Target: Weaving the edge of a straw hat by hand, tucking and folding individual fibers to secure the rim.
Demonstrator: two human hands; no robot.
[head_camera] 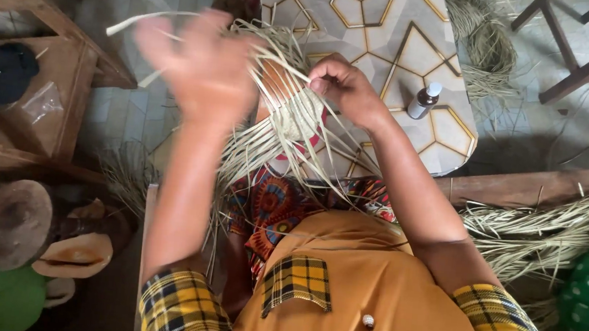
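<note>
The left hand (200, 65), blurred, is gripping a pale straw strip (147, 19); the right hand (344, 85) is pinching the woven straw piece (292, 115) between them. A small bottle (424, 100) is standing at three o'clock on the patterned table (391, 32); loose straw (544, 230) is lying at four o'clock

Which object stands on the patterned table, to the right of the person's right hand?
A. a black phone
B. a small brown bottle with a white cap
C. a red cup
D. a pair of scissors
B: a small brown bottle with a white cap stands on the patterned table, just beyond the right hand.
</note>
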